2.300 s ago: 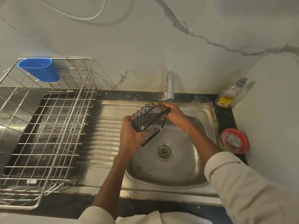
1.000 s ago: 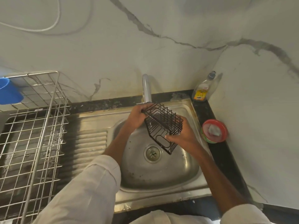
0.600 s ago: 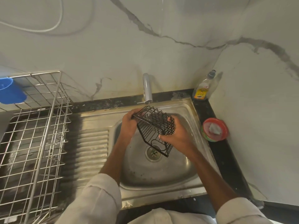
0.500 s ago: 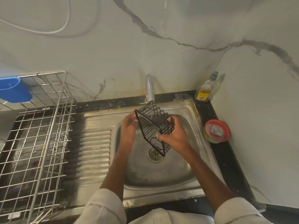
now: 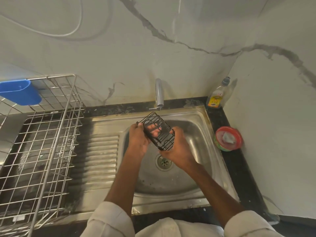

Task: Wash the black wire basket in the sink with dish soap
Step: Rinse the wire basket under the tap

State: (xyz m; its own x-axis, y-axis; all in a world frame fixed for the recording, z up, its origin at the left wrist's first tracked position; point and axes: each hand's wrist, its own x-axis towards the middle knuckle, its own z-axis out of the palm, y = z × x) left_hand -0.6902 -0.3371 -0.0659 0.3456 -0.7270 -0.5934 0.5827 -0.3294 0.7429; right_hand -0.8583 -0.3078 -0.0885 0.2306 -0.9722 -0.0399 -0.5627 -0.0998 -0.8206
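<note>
Both hands hold the small black wire basket (image 5: 158,132) over the steel sink (image 5: 196,170), just below the tap (image 5: 159,94). My left hand (image 5: 137,141) grips its left side, and its fingertips show through the wires. My right hand (image 5: 177,149) grips the basket's lower right end. The basket is tilted, its flat wire side facing up. A dish soap bottle (image 5: 216,97) with a yellow label stands at the sink's back right corner.
A large steel wire dish rack (image 5: 42,144) with a blue plastic cup (image 5: 20,94) hooked on it stands on the left. The ribbed drainboard (image 5: 100,156) lies between rack and bowl. A red-rimmed dish with a scrub pad (image 5: 228,138) sits on the black counter at right.
The basket has been turned over in my hands, from its open grid side tilted toward me to its flat side up. My left hand's fingers now reach behind the wires.
</note>
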